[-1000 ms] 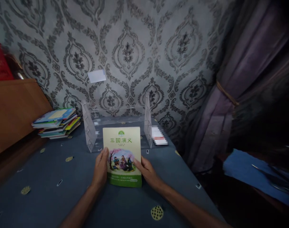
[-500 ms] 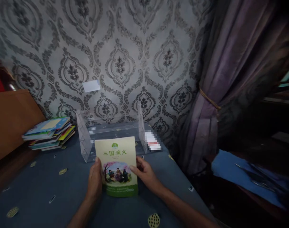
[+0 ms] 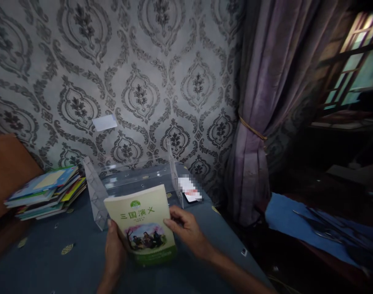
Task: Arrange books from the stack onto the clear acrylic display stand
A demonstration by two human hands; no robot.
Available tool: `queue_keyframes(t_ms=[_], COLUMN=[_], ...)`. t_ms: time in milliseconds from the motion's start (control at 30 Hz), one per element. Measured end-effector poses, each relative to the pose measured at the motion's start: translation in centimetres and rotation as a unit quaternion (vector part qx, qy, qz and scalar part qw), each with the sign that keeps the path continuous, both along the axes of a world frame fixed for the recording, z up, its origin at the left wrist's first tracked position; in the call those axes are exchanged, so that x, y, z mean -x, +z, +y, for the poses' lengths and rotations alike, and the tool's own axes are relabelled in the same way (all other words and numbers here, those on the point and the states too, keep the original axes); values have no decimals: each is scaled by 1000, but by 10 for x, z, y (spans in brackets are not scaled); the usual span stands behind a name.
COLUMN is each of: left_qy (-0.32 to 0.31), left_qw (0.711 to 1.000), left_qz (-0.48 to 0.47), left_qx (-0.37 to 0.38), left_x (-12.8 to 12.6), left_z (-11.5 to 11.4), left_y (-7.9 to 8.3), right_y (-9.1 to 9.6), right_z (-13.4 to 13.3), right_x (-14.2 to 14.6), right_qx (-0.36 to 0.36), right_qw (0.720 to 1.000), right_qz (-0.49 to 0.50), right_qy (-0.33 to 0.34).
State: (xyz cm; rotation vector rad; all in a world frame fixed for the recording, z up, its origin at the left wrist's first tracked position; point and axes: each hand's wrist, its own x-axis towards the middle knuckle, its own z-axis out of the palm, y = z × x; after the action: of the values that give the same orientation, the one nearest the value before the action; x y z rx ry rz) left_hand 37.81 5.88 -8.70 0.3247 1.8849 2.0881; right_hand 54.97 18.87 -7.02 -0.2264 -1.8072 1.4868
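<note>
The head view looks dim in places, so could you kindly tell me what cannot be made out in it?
In the head view:
Book: back hidden by its own front; lowest print too blurred.
Left hand: most fingers hidden behind the book.
White item: print lost in pixelation.
Brown panel: cut off by the left edge.

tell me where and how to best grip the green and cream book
Probably by its two long side edges, one hand from each side: the book is tilted, front cover showing, and looks thin enough to pinch. The left hand and right hand sit at those edges.
</note>
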Motion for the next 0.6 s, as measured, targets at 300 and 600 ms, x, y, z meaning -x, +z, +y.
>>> queue_keyframes(t_ms=[300,600], left_qy=[-10,-50], left_qw=[999,963], left_qz=[22,261], left_qx=[22,-51], left_x=[-11,6], left_z=[10,52], left_y=[20,131], right_y=[-9,94], right_z=[9,67], right_x=[-2,17], right_qx=[31,-136], right_qw=[999,989], right_qz=[-17,30], right_qy=[21,-44])
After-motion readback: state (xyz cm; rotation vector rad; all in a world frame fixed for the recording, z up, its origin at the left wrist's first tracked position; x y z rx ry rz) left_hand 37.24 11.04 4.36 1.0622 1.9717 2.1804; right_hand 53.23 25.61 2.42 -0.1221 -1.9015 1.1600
